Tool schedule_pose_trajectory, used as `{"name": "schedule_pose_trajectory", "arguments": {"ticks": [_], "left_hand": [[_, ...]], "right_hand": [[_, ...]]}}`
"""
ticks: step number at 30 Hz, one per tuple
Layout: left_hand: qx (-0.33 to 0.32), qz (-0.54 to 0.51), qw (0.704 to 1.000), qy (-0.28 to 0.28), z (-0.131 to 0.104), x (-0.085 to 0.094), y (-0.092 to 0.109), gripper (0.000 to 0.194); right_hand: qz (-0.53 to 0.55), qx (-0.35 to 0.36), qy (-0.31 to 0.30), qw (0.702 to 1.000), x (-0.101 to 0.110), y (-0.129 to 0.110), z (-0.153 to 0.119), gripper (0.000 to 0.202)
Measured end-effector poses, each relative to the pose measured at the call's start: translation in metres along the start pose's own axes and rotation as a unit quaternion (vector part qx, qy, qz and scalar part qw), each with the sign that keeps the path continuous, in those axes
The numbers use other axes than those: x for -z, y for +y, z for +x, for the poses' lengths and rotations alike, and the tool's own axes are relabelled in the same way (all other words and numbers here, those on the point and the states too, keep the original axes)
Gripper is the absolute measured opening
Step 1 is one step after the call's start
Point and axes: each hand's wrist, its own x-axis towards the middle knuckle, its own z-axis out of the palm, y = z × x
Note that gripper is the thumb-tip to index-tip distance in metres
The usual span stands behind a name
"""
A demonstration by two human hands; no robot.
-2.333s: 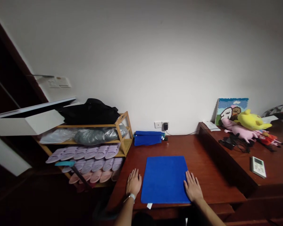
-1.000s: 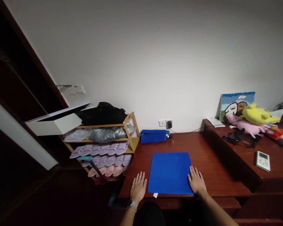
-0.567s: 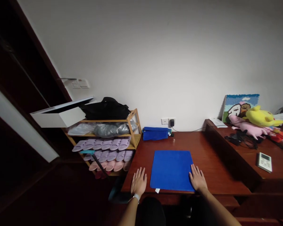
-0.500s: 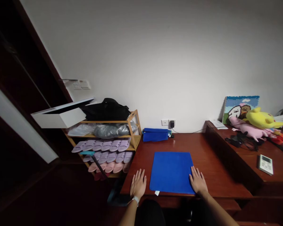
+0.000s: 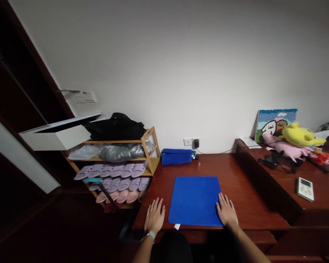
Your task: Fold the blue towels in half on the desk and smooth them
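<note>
A flat blue cloth [image 5: 195, 201] lies spread on the reddish-brown desk [image 5: 252, 204], with a small white tag [image 5: 177, 226] poking out at its front edge. Left of the cloth, my left hand [image 5: 155, 214] rests flat on the wood, fingers stretched out, a pale band around its wrist. My right hand [image 5: 227, 209] is laid flat at the cloth's right edge, its fingertips on or just beside the border. Both hands are open and hold nothing.
Behind the cloth sits a folded blue fabric bundle [image 5: 177, 156], near a plugged-in black charger [image 5: 196, 143]. Slippers fill a wooden rack [image 5: 153, 166] on the left, with a black bag [image 5: 116, 128] on top. Plush toys [image 5: 300, 134] and a calculator-like device [image 5: 305, 189] lie on the raised right surface.
The view has turned slightly right, so everything appears a little further left. Both hands stay flat in the same places beside the cloth.
</note>
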Motion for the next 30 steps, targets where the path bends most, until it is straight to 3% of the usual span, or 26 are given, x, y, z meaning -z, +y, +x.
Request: {"name": "schedule_pose_trajectory", "arguments": {"ticks": [12, 20, 30], "left_hand": [[-0.009, 0.010, 1.000, -0.007, -0.004, 0.005, 0.004, 0.055], [-0.024, 0.002, 1.000, -0.013, -0.010, -0.008, -0.001, 0.060], [-0.012, 0.003, 1.000, -0.022, -0.006, 0.006, 0.005, 0.056]], "right_hand": [[-0.006, 0.002, 0.005, 1.000, -0.003, 0.003, 0.000, 0.071], [-0.006, 0.005, 0.015, 1.000, -0.011, 0.008, 0.002, 0.071], [-0.009, -0.002, 0.004, 1.000, -0.006, 0.005, 0.000, 0.071]]}}
